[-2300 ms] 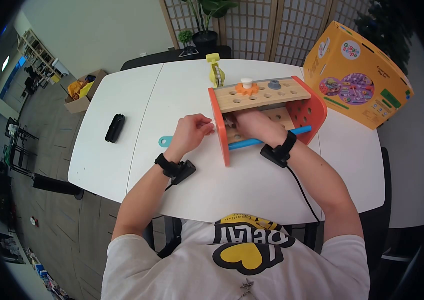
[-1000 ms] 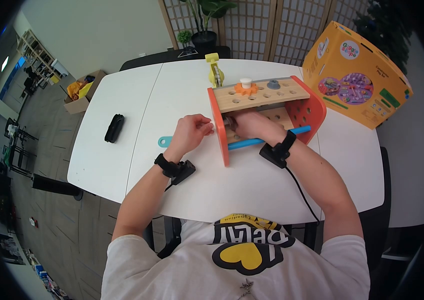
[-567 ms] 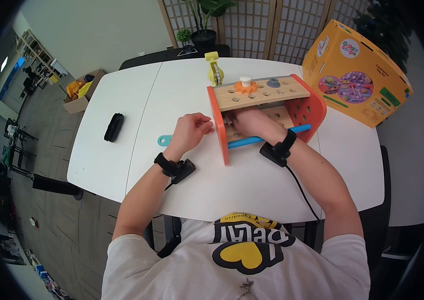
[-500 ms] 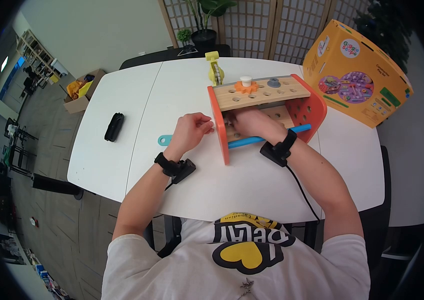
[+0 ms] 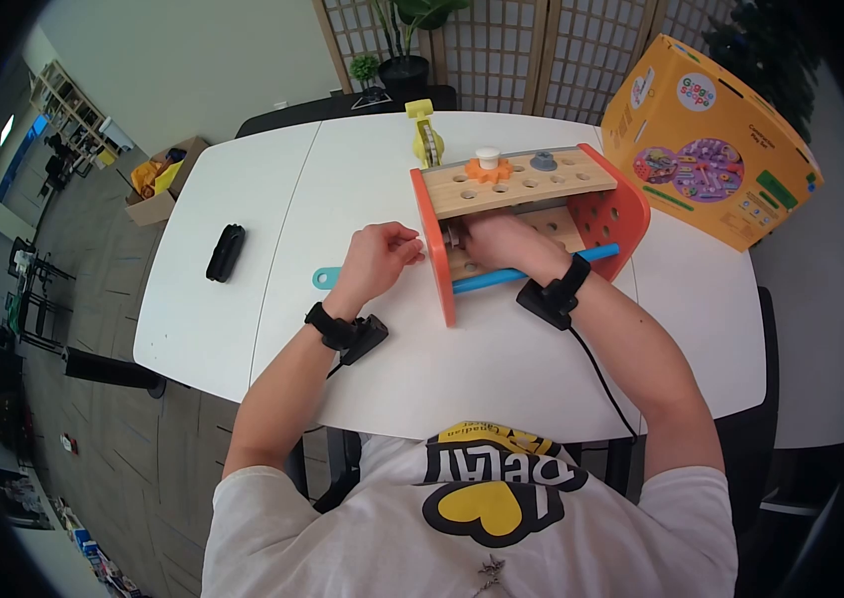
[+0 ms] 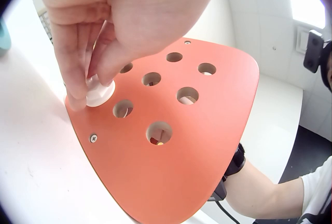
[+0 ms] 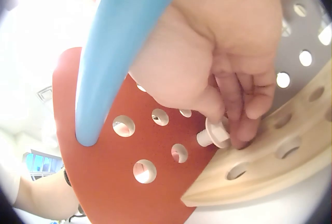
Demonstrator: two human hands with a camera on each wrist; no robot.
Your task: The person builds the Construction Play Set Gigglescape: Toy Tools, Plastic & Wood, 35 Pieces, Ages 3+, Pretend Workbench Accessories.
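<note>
The left hand (image 5: 379, 261) is at the outer face of the toolbox's orange-red side panel (image 6: 171, 172). Its thumb and fingers pinch a white round flanged nut (image 6: 99, 93) against that panel, near the edge by the table. Inside the wooden toy toolbox (image 5: 542, 194), the right hand (image 7: 228, 52) pinches a white plastic bolt (image 7: 217, 133) by its head. The bolt's threaded shank points toward the inner face of the same panel, close to the wooden board (image 7: 259, 177). In the head view, the upper board hides part of the right hand.
A blue rod handle (image 5: 487, 282) crosses the toolbox front, below the right forearm. An orange gear (image 5: 489, 170) and a grey bolt (image 5: 544, 161) sit on top. Around it are a yellow toy tool (image 5: 426, 140), a teal piece (image 5: 325, 278), a black case (image 5: 226, 252) and a large yellow box (image 5: 706, 140).
Both hands stay at the same side panel. The right fingers and the piece between them shift and tilt slightly. The head view moves a little.
</note>
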